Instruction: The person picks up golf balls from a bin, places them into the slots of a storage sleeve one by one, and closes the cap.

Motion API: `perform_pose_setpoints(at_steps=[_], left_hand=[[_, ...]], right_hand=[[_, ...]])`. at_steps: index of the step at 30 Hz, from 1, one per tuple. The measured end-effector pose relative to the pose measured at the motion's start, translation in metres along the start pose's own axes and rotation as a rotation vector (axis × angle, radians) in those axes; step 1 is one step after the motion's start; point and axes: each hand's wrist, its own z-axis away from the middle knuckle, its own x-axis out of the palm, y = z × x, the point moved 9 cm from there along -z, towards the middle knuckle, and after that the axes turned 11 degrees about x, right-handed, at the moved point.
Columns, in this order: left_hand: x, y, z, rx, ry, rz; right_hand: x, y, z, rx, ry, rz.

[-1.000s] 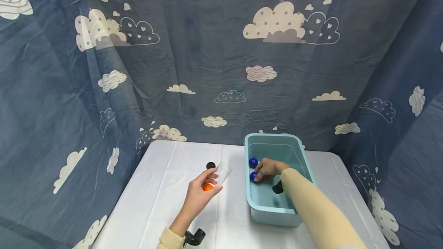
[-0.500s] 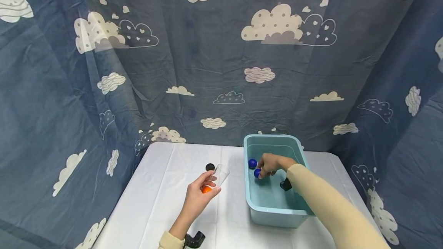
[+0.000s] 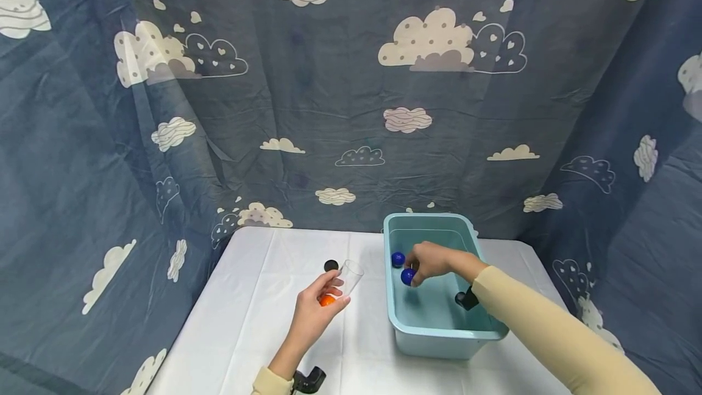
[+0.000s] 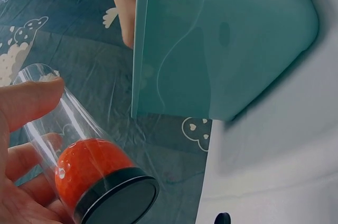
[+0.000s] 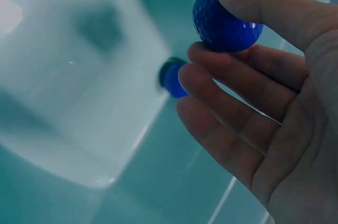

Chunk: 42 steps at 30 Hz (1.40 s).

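Note:
My left hand [image 3: 316,313] grips a clear plastic tube [image 4: 79,113], tilted, with an orange golf ball [image 4: 90,166] inside against its black end cap [image 4: 121,200]. The tube's other end looks uncapped. Over the light blue bin [image 3: 390,297], my right hand [image 3: 432,261] pinches a blue golf ball [image 5: 224,23] between thumb and fingers. A second blue golf ball [image 3: 398,259] lies in the bin by its left wall, partly behind my fingers in the right wrist view.
A round black cap [image 3: 331,265] lies on the white table [image 3: 263,309] just beyond my left hand. Dark cloud-patterned cloth [image 3: 307,108] hangs behind the table and at both sides. Black wrist cameras [image 3: 309,381] sit on my wrists.
My right hand has lifted a blue golf ball off the bin floor, and its forearm has swung to the right. The left hand keeps its hold on the tube, almost still.

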Motion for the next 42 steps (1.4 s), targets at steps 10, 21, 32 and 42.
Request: perform_pose_setpoints(at_steps=[10,21,32,42], left_hand=[[0.005,0.001,-0.001,0.005,-0.011,0.000],[0.008,0.006,0.000,-0.010,-0.010,-0.007],[0.008,0.043,-0.001,-0.004,-0.020,0.004],[0.012,0.044,-0.001,0.005,-0.028,0.013]], right_hand=[[-0.023,-0.023,0.037,-0.125,0.081,-0.028],[-0.047,-0.041,0.073,-0.174,0.210,-0.118],[-0.045,-0.060,0.085,-0.204,0.271,-0.273],[-0.039,-0.081,0.086,-0.223,0.312,-0.413]])
